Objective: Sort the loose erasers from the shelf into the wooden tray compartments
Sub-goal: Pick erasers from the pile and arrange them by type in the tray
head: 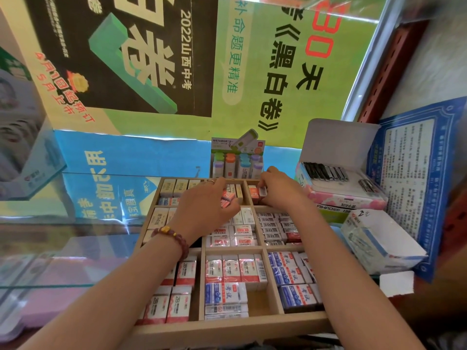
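Note:
A wooden tray with several compartments lies on the shelf, filled with wrapped erasers in red-white and blue-white sleeves. My left hand, with a bead bracelet on the wrist, reaches into the far middle compartment and its curled fingers hold small red-white erasers. My right hand is over the far right compartment and pinches a small orange-red eraser standing on edge there. Blue-white erasers fill the near compartments.
A display box of coloured-cap correction items stands just behind the tray. To the right are an open white box of dark clips and a plastic-wrapped white box. A glass shelf edge runs at the left.

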`<act>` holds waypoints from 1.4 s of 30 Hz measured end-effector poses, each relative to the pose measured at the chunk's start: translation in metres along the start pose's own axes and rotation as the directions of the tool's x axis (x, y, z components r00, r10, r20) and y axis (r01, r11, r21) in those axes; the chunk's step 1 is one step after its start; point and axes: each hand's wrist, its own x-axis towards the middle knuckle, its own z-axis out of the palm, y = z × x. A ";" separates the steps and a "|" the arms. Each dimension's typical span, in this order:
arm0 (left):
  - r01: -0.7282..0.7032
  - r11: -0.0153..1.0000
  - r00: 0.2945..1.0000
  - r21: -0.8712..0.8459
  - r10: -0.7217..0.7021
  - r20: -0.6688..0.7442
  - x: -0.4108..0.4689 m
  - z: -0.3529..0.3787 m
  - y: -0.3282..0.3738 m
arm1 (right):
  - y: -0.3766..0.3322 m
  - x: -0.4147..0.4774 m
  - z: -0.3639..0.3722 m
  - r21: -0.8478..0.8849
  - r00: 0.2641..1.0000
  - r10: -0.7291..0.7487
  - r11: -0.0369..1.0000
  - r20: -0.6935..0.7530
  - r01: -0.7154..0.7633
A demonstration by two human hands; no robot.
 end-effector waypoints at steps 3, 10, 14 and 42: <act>0.001 1.000 1.000 -0.002 -0.001 -0.008 -0.001 0.000 0.000 | 0.000 0.000 -0.002 0.002 1.000 -0.004 1.000 0.010 0.004; 0.000 1.000 1.000 0.005 0.000 -0.008 0.000 0.000 0.000 | 0.013 0.001 0.000 0.038 0.999 -0.011 0.999 0.031 0.010; 0.002 1.000 1.000 0.002 -0.002 0.000 0.000 0.000 0.000 | 0.025 0.003 -0.001 0.345 0.997 0.075 0.936 0.009 -0.074; -0.002 0.987 1.000 -0.161 0.003 0.008 -0.002 -0.002 0.001 | 0.009 0.004 -0.005 0.476 0.992 0.025 0.879 -0.127 0.039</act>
